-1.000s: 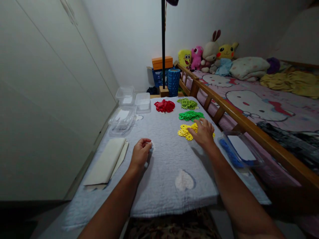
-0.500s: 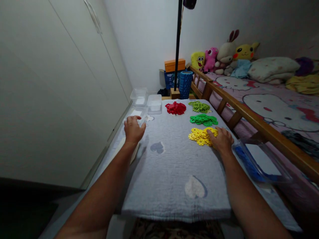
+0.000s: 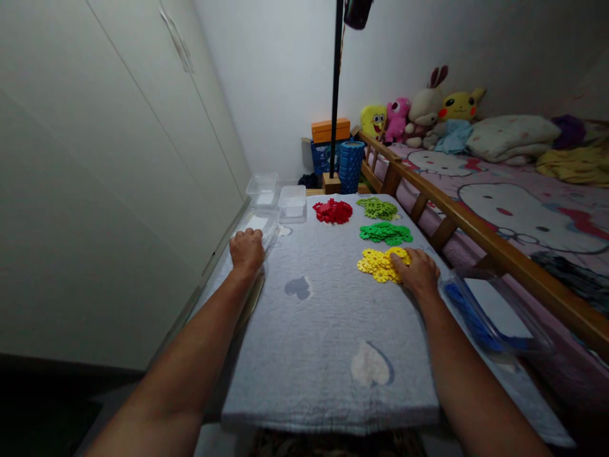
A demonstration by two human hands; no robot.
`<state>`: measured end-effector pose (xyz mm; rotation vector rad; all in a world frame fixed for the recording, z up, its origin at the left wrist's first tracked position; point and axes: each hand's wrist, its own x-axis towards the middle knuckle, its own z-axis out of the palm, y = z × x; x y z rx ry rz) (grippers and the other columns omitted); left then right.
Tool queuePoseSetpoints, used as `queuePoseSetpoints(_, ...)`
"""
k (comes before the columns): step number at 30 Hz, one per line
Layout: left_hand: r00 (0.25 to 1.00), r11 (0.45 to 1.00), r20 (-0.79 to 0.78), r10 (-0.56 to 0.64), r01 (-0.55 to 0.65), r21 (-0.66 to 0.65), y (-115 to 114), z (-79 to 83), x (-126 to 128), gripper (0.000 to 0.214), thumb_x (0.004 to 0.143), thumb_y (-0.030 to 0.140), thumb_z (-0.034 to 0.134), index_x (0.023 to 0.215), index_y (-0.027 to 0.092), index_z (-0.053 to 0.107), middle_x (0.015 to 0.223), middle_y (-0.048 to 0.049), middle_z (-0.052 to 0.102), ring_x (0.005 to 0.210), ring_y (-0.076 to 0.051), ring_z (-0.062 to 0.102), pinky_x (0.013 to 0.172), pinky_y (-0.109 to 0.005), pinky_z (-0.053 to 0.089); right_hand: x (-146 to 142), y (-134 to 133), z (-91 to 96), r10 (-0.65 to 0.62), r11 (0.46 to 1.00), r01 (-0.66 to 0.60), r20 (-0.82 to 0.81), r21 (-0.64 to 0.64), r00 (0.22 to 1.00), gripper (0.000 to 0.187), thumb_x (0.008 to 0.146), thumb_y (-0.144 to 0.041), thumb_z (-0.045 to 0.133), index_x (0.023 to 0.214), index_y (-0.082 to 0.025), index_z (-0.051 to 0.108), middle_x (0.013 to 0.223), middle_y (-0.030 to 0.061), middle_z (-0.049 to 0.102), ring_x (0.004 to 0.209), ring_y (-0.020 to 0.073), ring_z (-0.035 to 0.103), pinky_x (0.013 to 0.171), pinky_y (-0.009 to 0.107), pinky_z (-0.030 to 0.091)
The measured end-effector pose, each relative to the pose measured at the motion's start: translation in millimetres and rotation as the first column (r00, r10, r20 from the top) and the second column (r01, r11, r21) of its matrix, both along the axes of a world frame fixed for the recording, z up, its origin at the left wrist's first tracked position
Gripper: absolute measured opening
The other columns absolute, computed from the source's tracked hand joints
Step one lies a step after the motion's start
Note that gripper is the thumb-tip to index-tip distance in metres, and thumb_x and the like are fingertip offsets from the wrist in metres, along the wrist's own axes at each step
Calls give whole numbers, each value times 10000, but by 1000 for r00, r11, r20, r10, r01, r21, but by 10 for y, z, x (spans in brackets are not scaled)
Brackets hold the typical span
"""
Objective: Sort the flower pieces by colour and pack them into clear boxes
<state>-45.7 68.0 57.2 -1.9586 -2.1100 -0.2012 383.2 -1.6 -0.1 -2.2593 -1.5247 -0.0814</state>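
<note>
Head view: the cloth-covered desk (image 3: 328,330) stretches out in front of the person, with a clear container (image 3: 264,221) at its ten o'clock and a pile of yellow flower-shaped discs (image 3: 378,263) at two. What has changed in the last half second is the left hand (image 3: 247,251): it was opened out over the container's near side, and now its fingers are curled in there, while the right hand (image 3: 419,271) has stayed by the discs. So each hand is now at a thing of its own. The container extends towards one o'clock from the left fingers; the discs lie at nine o'clock from the right fingers, the parted thumb over their edge. In this dim light I can't tell whether either hand pinches anything.
</note>
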Motion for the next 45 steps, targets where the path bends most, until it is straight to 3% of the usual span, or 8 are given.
queuePoseSetpoints(15, 987, 985, -38, -156, 158, 68, -324, -156, 362, 267, 910, 181, 500, 1103, 172, 684, 1101, -149, 667, 1071, -325, 566, 864, -418, 437, -8, -22, 17, 100, 993, -100, 7, -64, 995, 543, 935, -565, 497, 1307, -212, 674, 1328, 127, 666, 1207, 326, 563, 1016, 441, 410)
queuePoseSetpoints(28, 982, 980, 25, -186, 184, 81, -280, -115, 287, 320, 930, 159, 454, 1124, 172, 708, 1108, -175, 656, 1106, -336, 553, 883, -422, 450, -110, -24, -34, 197, 979, -196, 2, -49, 980, 526, 930, -565, 510, 1307, -236, 670, 1321, 119, 658, 1217, 321, 545, 1014, 453, 403)
queuePoseSetpoints(35, 965, 946, 46, -258, 243, 213, -291, 79, 272, 364, 985, 186, 380, 1138, 187, 711, 1096, -165, 660, 1110, -323, 557, 932, -434, 437, -166, -30, -34, 218, 974, -218, 9, -59, 976, 541, 931, -562, 511, 1320, -217, 661, 1354, 127, 648, 1241, 341, 535, 1031, 481, 397)
queuePoseSetpoints(41, 896, 915, 262, -357, 280, 291, -518, 217, 583, 295, 974, 221, 447, 1143, 220, 689, 1117, -123, 660, 1101, -277, 589, 998, -403, 437, -184, -32, -36, 227, 973, -226, 16, -40, 974, 528, 926, -564, 503, 1291, -222, 673, 1340, 124, 655, 1233, 337, 534, 1020, 476, 396)
queuePoseSetpoints(43, 826, 921, 438, -356, 231, 313, -597, 156, 724, 244, 939, 220, 490, 1093, 214, 680, 1063, -98, 659, 977, -229, 626, 929, -356, 475, -186, -31, -39, 221, 974, -221, 15, -44, 975, 536, 924, -569, 506, 1295, -220, 669, 1337, 126, 657, 1235, 340, 533, 1014, 477, 399)
queuePoseSetpoints(45, 700, 931, 629, -338, 151, 332, -648, 42, 832, 185, 882, 223, 540, 1018, 207, 666, 962, -64, 653, 861, -192, 631, 860, -327, 500, -187, -30, -40, 216, 975, -216, 10, -51, 976, 542, 922, -565, 510, 1304, -213, 664, 1343, 127, 656, 1246, 342, 530, 1015, 479, 398)
